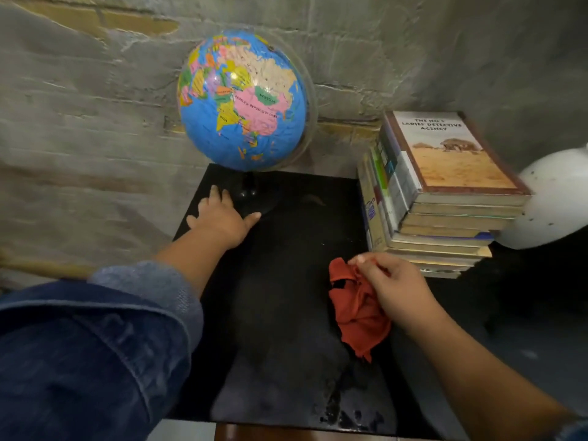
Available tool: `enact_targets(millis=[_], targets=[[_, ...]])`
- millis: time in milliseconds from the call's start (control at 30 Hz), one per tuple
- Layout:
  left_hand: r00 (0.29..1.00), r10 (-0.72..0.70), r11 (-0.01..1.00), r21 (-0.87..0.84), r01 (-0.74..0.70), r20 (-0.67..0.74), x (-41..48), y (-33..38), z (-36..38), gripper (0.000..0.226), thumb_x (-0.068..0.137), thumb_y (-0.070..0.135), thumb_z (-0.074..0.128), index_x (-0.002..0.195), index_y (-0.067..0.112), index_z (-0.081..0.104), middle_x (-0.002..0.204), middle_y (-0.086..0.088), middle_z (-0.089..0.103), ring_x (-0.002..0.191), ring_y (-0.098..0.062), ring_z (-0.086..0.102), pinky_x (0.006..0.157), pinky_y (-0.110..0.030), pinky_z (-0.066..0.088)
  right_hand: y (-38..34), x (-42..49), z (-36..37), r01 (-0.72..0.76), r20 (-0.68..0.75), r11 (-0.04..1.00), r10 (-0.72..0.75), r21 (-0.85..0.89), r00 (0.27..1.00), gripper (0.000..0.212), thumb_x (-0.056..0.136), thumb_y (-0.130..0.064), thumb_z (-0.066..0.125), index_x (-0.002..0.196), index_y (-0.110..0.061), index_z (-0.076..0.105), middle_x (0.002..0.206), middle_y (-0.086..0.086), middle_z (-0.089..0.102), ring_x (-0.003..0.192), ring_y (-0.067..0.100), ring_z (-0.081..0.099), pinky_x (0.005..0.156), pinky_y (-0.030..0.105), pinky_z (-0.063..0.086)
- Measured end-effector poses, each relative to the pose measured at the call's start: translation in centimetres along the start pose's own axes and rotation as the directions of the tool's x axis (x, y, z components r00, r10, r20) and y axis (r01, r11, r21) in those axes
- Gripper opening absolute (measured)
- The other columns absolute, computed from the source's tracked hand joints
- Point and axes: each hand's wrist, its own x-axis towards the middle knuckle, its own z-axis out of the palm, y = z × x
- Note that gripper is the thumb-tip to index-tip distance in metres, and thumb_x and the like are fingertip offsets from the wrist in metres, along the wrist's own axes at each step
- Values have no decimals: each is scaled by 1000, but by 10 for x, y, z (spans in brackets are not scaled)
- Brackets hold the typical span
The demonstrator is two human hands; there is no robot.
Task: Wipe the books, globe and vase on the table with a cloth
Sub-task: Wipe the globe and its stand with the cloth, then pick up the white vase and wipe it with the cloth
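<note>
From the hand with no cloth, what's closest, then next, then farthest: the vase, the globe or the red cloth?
1. Globe: just behind the left hand, at its stand.
2. Red cloth: across the table, in the right hand.
3. Vase: far right, past the books.

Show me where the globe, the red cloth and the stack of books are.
globe [245, 100], head view, on the sphere's map face.
red cloth [353, 316], head view, on its crumpled middle.
stack of books [451, 154], head view, on the top book's cover.
</note>
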Motion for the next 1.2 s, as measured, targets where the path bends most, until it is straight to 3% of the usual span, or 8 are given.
enact_targets(millis=[100,200,367,467,567,833,1100,1200], targets=[[976,61,985,-143,-93,-210,-36,11,2,72,89,58,47,147,19,28,156,-4,18,139,-29,21,106,-53,28,-1,-22,-27,87,-285,996,-82,4,955,26,90,-33,62,70,-17,66,63,-9,64,61,-4,56,61,9,42],[941,159,931,-272,-244,-300,-75,35,-4,53,90,47,52,137,24,44,143,-1,38,132,-27,31,101,-48,33,-1,-38,-71,193,-566,981,-144,27,812,24,93,-13,59,71,-22,58,60,-8,57,54,-5,50,57,8,40],[889,365,839,-316,-443,-275,-124,72,-17,39,91,42,53,129,32,53,133,5,51,130,-21,36,105,-46,36,-5,-17,-177,53,-784,990,-135,-130,606,33,81,-22,51,112,-28,58,84,-11,58,84,10,59,88,32,50],[892,365,806,-388,-446,-267,-145,88,-24,36,91,40,54,126,32,56,124,7,59,123,-17,45,103,-45,40,-19,13,-222,-159,-697,926,-137,-342,704,62,87,-31,54,145,-29,33,135,11,42,117,34,51,103,42,41],[917,289,787,-477,-391,-275,-164,104,-29,37,93,36,55,129,28,54,117,9,61,117,-13,50,101,-33,41,-28,32,-249,-240,-605,837,-130,-492,786,69,93,-34,54,150,-36,17,148,15,22,124,44,44,105,46,36],[949,219,810,-501,-306,-225,-198,124,-26,37,93,35,54,130,28,53,117,11,60,118,-13,51,98,-30,40,-24,78,-288,-328,-420,641,9,-694,907,56,96,-41,48,146,-22,34,144,28,31,129,45,39,105,46,35],[943,226,826,-465,-318,-243,-217,123,-27,32,93,36,53,125,32,58,122,10,55,117,-10,48,95,-26,39,-32,55,-296,-134,-242,516,-148,-846,959,43,95,-33,53,128,-7,59,135,27,50,123,42,46,100,42,39],[937,229,825,-458,-331,-265,-222,119,-34,30,93,35,53,123,34,59,115,16,52,113,-5,45,91,-22,35,-38,24,-289,-67,-180,530,-165,-845,970,31,92,-34,57,104,-8,70,125,25,56,115,42,51,96,41,41]])
